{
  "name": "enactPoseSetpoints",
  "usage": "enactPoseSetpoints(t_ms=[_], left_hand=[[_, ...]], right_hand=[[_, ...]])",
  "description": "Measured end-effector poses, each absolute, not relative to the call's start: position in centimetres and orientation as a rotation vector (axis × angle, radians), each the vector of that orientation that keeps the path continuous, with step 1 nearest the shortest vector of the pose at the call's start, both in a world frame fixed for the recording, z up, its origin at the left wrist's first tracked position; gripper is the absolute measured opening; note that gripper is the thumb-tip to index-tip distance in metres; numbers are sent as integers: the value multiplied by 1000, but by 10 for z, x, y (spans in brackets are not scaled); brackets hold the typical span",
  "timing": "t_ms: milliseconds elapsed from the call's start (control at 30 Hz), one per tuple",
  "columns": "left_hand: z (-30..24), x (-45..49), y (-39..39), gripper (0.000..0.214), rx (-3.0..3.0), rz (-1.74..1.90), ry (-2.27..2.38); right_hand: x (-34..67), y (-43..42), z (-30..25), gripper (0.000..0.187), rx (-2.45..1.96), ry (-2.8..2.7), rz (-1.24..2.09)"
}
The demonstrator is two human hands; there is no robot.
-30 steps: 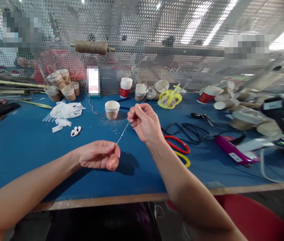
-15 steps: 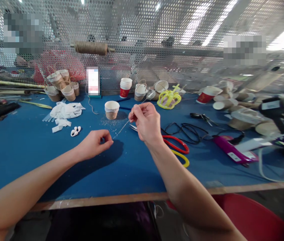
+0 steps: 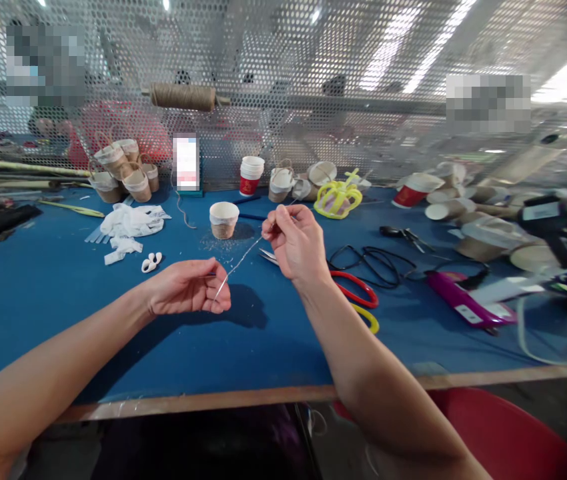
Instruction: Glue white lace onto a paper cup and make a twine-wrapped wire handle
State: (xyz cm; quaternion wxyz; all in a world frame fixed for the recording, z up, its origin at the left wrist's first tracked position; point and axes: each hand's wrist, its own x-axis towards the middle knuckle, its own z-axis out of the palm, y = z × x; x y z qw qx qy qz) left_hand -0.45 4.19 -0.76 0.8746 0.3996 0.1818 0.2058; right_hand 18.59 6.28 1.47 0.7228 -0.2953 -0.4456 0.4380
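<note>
Between my hands runs a thin, pale, twisted wire [image 3: 241, 259]. My right hand [image 3: 297, 243] pinches its upper part between thumb and fingers, and a short faint end sticks out beyond. My left hand [image 3: 188, 287] is turned palm up with its fingers loosely curled and the thumb apart. The wire's lower end lies across those left fingertips without being gripped. Behind the hands stands a small paper cup [image 3: 223, 221] wrapped in brown twine with a white cloth rim. Scissors with red and yellow handles [image 3: 356, 290] lie partly hidden under my right forearm.
White cloth scraps [image 3: 133, 220] and small white snips [image 3: 151, 262] lie on the left. Wrapped cups [image 3: 123, 170], red-and-white cups [image 3: 251, 177] and a yellow basket-like frame [image 3: 338, 199] line the back. A black cable [image 3: 371, 263] and purple glue gun [image 3: 463, 300] are on the right.
My left hand has loosened its pinch and turned palm up, the wire now lying across its fingers. My right hand has shifted slightly right, still pinching the wire.
</note>
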Motion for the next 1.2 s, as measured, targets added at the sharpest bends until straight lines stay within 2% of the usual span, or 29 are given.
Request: enactPoseSetpoints(t_ms=[67,233,400,500,600,767,867,933,1067,1200], left_hand=[[-10,-4,40,22,839,451,356],[-6,0,34,29,1065,432,461],[-1,6,29,19,2055,649,1035],[-2,8,29,17,2327,786,1298],[-2,7,31,9,2070,701,1171],[-2,-2,37,33,1207,494,627],[-7,-3,37,28,970,445,438],[-10,-1,34,24,917,437,379],[-9,4,27,31,966,432,354],[-4,6,26,25,1576,525,751]], right_hand=[[186,62,15,22,-656,-992,979],[183,59,16,23,-656,-1025,967],[179,59,13,21,-752,-1088,836],[177,60,11,20,-791,-1084,769],[179,61,11,21,-772,-1053,819],[186,64,12,22,-699,-1004,938],[187,64,13,21,-699,-1000,959],[187,63,14,20,-697,-999,974],[185,60,15,21,-671,-1010,1003],[183,60,13,22,-718,-1059,902]])
